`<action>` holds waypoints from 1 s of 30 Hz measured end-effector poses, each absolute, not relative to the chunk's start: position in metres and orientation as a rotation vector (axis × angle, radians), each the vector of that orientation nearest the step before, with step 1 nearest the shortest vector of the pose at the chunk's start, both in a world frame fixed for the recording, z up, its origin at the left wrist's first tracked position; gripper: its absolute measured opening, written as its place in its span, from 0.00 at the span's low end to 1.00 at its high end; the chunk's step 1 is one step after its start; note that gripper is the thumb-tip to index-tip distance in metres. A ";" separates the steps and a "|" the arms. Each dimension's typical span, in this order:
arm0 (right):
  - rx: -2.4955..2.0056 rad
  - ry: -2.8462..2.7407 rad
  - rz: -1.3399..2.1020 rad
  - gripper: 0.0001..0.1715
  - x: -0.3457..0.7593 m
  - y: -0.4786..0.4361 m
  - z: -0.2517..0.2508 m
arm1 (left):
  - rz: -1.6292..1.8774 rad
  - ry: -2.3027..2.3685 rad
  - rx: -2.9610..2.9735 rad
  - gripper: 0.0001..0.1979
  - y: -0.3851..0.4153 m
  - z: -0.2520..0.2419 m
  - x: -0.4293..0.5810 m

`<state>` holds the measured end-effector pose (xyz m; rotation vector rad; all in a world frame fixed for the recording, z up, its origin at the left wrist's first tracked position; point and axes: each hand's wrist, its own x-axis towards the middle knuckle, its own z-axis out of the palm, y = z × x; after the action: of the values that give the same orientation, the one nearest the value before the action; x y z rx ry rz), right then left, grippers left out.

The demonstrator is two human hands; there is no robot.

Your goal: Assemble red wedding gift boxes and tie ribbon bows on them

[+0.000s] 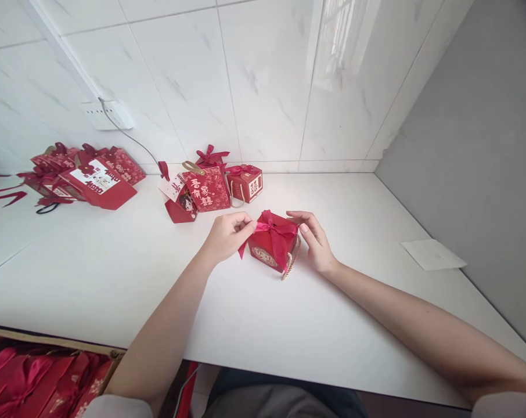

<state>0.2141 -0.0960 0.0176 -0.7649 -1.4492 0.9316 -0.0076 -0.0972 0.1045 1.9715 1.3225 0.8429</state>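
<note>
Left hand (226, 237) pinches (fingers (240, 218) curled).

A red gift box (263, 257) rests on the white counter (263, 325). The left hand (229, 237) pinches the magenta ribbon bow (271, 229) at its left side; the right hand (314, 241) is positioned at the right loop (contact cannot be determined). A gold cord (288, 266) hangs at the box's right side. Further red boxes (213, 194) sit near the tiled wall (263, 87).

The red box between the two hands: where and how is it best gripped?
Probably low on the red box, coming from left and right: its walls look flat, while the bow spreads over the top and the rope handle droops.
</note>
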 end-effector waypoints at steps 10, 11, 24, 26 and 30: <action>-0.761 -1.571 0.967 0.18 0.218 -0.098 0.041 | 0.317 1.216 1.713 0.20 -0.104 0.131 -0.026; -0.766 -1.567 1.017 0.18 0.218 -0.098 0.043 | 0.321 1.232 1.727 0.20 -0.105 0.131 -0.024; -0.820 -1.409 1.389 0.17 0.224 -0.087 0.052 | 0.209 1.141 1.599 0.19 -0.107 0.135 -0.021; -0.807 -1.385 1.439 0.16 0.225 -0.084 0.051 | 0.171 1.117 1.609 0.19 -0.105 0.134 -0.022; -0.828 -1.365 1.460 0.15 0.226 -0.081 0.049 | 0.144 1.123 1.573 0.18 -0.101 0.129 -0.024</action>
<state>0.2263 -0.0811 0.0489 -0.8281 -1.3647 1.4595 -0.0239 -0.1012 0.1289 1.5727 1.1232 0.1441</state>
